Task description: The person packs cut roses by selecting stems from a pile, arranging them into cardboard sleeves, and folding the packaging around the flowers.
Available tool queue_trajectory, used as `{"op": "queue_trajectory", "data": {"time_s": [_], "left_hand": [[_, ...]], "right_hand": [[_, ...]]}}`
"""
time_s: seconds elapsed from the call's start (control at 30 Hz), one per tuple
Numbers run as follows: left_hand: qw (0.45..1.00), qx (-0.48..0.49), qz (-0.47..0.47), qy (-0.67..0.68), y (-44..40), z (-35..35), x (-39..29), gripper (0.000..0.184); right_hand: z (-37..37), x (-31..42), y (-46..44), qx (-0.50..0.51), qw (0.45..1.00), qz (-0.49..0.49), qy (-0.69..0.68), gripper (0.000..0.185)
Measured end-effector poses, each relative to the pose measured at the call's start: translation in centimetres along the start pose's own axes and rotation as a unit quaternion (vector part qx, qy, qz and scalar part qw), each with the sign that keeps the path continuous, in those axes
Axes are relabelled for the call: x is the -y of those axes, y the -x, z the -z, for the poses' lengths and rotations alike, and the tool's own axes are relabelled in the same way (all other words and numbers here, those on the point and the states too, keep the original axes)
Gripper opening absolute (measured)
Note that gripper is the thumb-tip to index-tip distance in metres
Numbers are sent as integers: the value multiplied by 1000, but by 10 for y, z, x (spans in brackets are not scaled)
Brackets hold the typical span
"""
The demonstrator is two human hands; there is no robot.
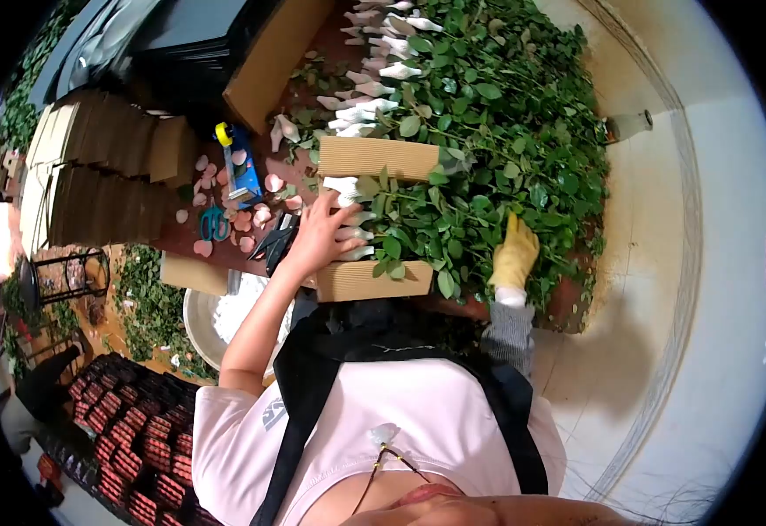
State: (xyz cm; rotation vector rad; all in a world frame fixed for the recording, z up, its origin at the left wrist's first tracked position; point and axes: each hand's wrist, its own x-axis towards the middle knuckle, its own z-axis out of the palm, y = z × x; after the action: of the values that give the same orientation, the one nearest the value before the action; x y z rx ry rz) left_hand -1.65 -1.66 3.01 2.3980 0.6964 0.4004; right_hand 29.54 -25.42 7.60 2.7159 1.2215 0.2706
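My left hand [320, 235] spreads loose fingers over white buds [353, 235] between two cardboards [379, 159]; my one gloved right hand [516, 252] touches leaves [488, 230], grip unclear.

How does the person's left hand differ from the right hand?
The left hand is bare, while the right hand wears a yellow glove. The left hand touches white-wrapped flower heads; the right hand is among green leafy stems. Both hands reach forward.
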Motion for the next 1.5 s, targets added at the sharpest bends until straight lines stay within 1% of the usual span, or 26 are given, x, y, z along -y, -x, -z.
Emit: {"op": "queue_trajectory", "data": {"time_s": [0.03, 0.1, 0.17, 0.2, 0.23, 0.27, 0.3, 0.4, 0.53, 0.63, 0.7, 0.73, 0.87, 0.97, 1.03, 1.07, 1.1, 1.13, 1.17, 1.2, 1.23, 1.27, 1.3, 1.37, 1.43, 1.5], "left_hand": [[999, -13, -8, 34, 2, 5, 3, 63], [998, -14, 13, 61, 17, 24, 12, 65], [977, -104, 76, 168, 32, 46, 24, 43], [966, -189, 82, 154, 37, 58, 34, 30], [927, -236, 173, 237, 39, 64, 54, 27], [914, -304, 178, 203, 38, 74, 78, 26], [895, -369, 182, 170, 29, 90, 96, 27], [863, -420, 211, 185, -10, 102, 171, 33], [799, -473, 291, 232, -75, 106, 232, 72], [786, -419, 374, 259, -91, 107, 245, 71], [764, -439, 392, 265, -90, 108, 250, 69], [769, -479, 356, 230, -88, 105, 254, 68], [780, -480, 346, 205, -70, 107, 242, 62], [788, -489, 327, 180, -54, 112, 222, 56], [815, -486, 224, 223, -27, 97, 203, 42], [814, -442, 212, 313, -14, 98, 166, 29], [867, -399, 169, 245, 2, 78, 164, 19], [882, -334, 205, 261, 14, 76, 121, 18], [897, -239, 231, 292, 25, 67, 94, 21], [918, -197, 180, 293, 31, 51, 78, 21], [937, -101, 188, 275, 34, 52, 57, 23], [951, -48, 202, 229, 31, 56, 33, 28], [971, -64, 134, 187, 30, 51, 20, 35], [977, 105, 105, 151, 19, 52, 6, 42], [973, 193, 96, 77, 16, 41, 1, 42], [975, 190, 81, 77, 16, 18, 9, 37]], "right_hand": [[10, 7, -2, -7, 1000, -27, 14, 61], [32, 17, 7, -36, 996, -24, -81, 56], [53, 38, 11, -73, 966, 13, -248, 58], [58, 53, 12, -72, 947, 33, -311, 55], [62, 68, 13, -69, 925, 50, -370, 52], [66, 81, 11, -72, 920, 75, -378, 50], [71, 93, 9, -75, 915, 98, -383, 48], [97, 123, -1, -98, 918, 156, -351, 42], [116, 148, -10, -126, 898, 219, -360, 35], [121, 157, -12, -122, 900, 229, -350, 35], [119, 157, -9, -119, 903, 220, -349, 35], [117, 158, -8, -116, 905, 212, -352, 36], [115, 167, 2, -84, 916, 174, -352, 39], [113, 179, 5, -64, 900, 204, -380, 41], [116, 183, 8, 13, 864, 224, -450, 50], [118, 183, 7, 44, 849, 252, -463, 51], [120, 183, 4, 77, 831, 279, -475, 52], [124, 184, -1, 90, 812, 314, -483, 49], [119, 185, -9, 86, 813, 343, -463, 42], [109, 181, -13, 113, 843, 370, -372, 33], [95, 177, -17, 139, 866, 392, -278, 25], [70, 175, -22, 126, 857, 419, -273, 19], [50, 173, -28, 209, 859, 438, -162, 25], [37, 181, -32, 190, 853, 463, -152, 28], [43, 187, -38, 240, 843, 470, -102, 28], [41, 182, -36, 234, 833, 479, -150, 28]]}}
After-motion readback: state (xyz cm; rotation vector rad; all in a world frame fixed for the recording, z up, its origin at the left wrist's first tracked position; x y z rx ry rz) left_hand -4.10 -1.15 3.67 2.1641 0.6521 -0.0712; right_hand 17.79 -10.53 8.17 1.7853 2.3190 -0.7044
